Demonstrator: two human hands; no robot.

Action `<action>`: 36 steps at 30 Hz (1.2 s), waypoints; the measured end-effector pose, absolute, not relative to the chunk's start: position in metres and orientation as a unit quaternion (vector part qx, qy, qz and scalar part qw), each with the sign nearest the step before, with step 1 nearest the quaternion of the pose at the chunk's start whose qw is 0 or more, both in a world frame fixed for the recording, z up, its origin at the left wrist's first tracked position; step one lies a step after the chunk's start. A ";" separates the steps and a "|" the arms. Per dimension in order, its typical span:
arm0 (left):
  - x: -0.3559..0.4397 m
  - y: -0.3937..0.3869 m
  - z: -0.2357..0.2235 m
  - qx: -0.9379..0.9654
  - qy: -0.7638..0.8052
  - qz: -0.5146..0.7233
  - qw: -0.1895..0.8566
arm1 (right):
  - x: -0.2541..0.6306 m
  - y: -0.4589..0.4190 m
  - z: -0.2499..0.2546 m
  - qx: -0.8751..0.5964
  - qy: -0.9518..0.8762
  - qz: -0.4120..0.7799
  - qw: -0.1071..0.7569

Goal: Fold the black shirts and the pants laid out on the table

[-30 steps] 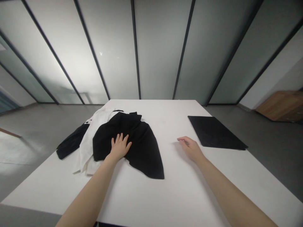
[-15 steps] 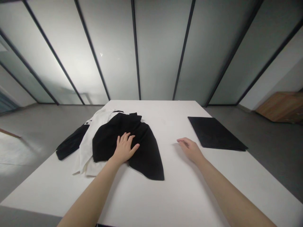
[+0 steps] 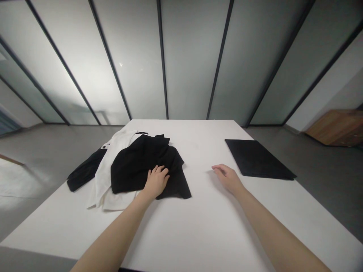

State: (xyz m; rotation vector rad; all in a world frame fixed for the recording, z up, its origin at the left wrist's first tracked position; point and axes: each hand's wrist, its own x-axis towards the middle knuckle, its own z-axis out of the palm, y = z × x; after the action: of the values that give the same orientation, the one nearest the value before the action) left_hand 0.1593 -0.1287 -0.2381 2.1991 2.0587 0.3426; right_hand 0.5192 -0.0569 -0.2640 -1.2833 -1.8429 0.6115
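Observation:
A crumpled black garment (image 3: 133,162) lies on top of a pile at the left of the white table (image 3: 181,234). My left hand (image 3: 157,182) is on its near right part, fingers bent and gathered on the cloth. The thumb is mostly hidden. Under the black garment is a white garment (image 3: 109,170), with a black sleeve-like piece (image 3: 87,170) sticking out at the far left. My right hand (image 3: 228,179) rests on the table to the right, loosely curled and holding nothing, with a gap between thumb and fingers.
A flat, neatly folded black cloth (image 3: 258,158) lies near the table's right edge, beyond my right hand. Behind the table stands a frosted glass partition (image 3: 190,60) with dark frames. A wooden piece of furniture (image 3: 337,126) is on the floor at the far right.
My left hand has shifted right and slightly nearer, its spread fingers now drawn in. The black garment's lower right corner has moved up and bunched. My right hand has stayed still.

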 end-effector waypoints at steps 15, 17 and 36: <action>0.166 -0.154 -0.237 0.459 0.352 0.295 0.760 | 0.508 -0.069 -0.264 -0.405 -0.863 0.206 0.222; 0.170 -0.155 -0.235 0.436 0.357 0.302 0.769 | 0.504 -0.073 -0.262 -0.392 -0.873 0.221 0.188; 0.153 -0.108 -0.237 0.207 0.479 0.601 0.605 | 0.506 -0.070 -0.269 -0.403 -0.862 0.215 0.220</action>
State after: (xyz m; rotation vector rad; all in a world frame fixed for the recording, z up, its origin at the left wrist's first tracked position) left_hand 0.1531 -0.1078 -0.2370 0.4778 1.1086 1.3898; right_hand 0.5058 -0.0696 -0.2691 -1.1137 -2.3845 0.5946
